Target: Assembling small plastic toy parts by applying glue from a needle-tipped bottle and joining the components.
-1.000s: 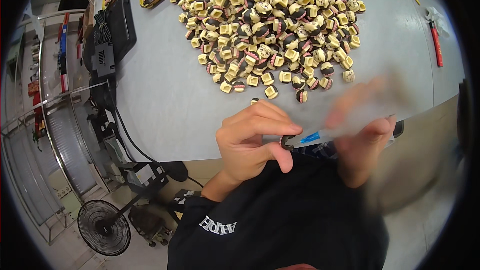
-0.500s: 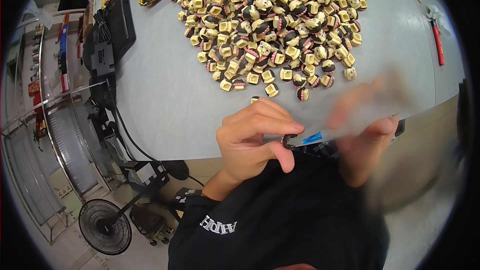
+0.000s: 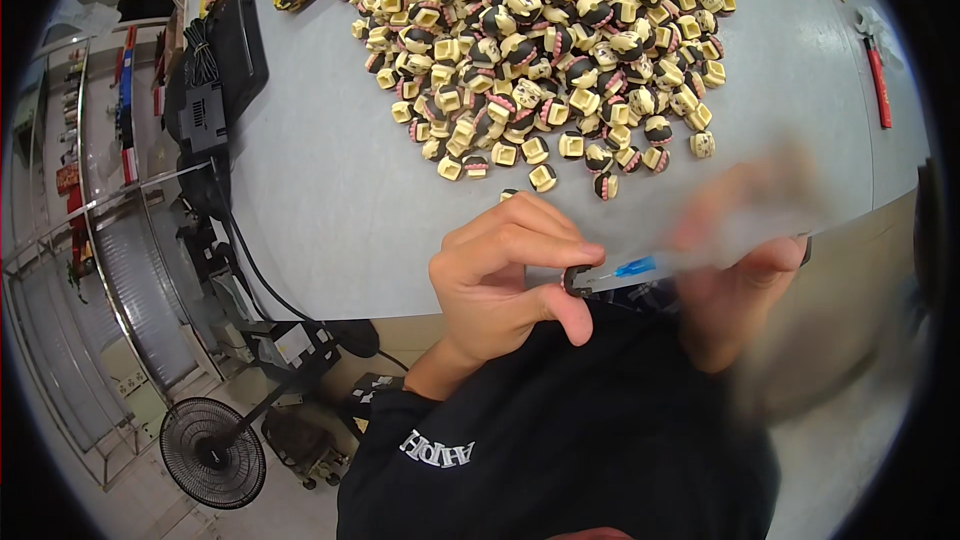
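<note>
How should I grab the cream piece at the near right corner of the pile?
Probably by pinching the cream piece across its sides, coming from the right: it is small and squat, bare table lies on that side, and the pile crowds its far side.

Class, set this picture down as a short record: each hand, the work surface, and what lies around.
Left hand: pinches a small dark piece between thumb and fingers
Right hand: blurred, holding a blue-tipped tool aimed at that piece; contact unclear
Table: grey, bearing a heap of cream, black and pink pieces
Far right: red-handled tool
Lower left: black fan
</note>
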{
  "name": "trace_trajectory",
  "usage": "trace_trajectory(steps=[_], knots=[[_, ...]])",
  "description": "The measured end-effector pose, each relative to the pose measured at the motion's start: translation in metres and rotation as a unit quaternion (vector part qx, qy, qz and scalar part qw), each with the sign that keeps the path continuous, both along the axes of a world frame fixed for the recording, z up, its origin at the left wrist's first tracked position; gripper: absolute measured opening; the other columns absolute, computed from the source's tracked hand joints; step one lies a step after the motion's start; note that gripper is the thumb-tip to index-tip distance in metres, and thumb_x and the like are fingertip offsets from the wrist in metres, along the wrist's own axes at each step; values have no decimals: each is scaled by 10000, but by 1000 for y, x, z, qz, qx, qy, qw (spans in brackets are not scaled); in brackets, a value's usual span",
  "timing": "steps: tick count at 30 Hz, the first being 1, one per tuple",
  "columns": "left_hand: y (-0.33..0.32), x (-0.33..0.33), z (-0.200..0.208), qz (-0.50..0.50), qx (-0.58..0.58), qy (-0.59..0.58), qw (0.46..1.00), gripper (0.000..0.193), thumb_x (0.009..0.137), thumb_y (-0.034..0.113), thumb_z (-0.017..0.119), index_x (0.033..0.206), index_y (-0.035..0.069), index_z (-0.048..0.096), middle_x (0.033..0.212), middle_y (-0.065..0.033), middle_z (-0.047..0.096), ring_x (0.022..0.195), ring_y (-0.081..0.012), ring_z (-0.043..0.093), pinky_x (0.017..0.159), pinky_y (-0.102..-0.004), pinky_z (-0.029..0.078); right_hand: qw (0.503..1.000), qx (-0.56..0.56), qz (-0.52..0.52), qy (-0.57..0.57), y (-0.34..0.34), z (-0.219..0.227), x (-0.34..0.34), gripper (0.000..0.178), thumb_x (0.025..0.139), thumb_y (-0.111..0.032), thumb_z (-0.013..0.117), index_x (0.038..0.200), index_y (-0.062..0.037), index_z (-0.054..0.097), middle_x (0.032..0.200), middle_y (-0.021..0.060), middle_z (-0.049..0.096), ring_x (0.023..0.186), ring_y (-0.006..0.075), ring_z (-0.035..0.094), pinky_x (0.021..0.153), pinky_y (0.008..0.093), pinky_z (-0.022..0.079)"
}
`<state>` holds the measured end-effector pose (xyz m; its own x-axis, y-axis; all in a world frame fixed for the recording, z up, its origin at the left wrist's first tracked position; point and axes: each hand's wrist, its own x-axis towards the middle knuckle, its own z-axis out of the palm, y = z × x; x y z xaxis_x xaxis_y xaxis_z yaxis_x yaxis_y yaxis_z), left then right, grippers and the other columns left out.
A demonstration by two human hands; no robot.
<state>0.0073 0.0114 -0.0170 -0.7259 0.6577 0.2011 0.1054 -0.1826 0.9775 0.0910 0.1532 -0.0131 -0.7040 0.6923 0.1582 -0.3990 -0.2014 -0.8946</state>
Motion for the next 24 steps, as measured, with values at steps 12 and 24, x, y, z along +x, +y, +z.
trace_trajectory(steps=[12, 24], knots=[[-2, -4, -3, -24, 36, -11, 999, 423, 572, 259, 806, 858, -16, 656, 795, -97, 631, 694, -168, 568, 587, -253, 429, 999, 40, -12, -13, -2, 1, -1, 491, 882, -484, 479, 1002, -31, 335, 689, 180, 611, 363, 28, 335, 350, 146, 286], [0, -4, -2, -22, 48, -22, 998, 434, 590, 268, 794, 871, -29, 649, 793, -98, 619, 698, -172, 568, 589, -255, 427, 999, 38, -18, 0, 3, -4, 0, 479, 888, -462, 485, 1022, -28, 334, 721, 192, 608, 397, 58, 403, 386, 166, 340]])
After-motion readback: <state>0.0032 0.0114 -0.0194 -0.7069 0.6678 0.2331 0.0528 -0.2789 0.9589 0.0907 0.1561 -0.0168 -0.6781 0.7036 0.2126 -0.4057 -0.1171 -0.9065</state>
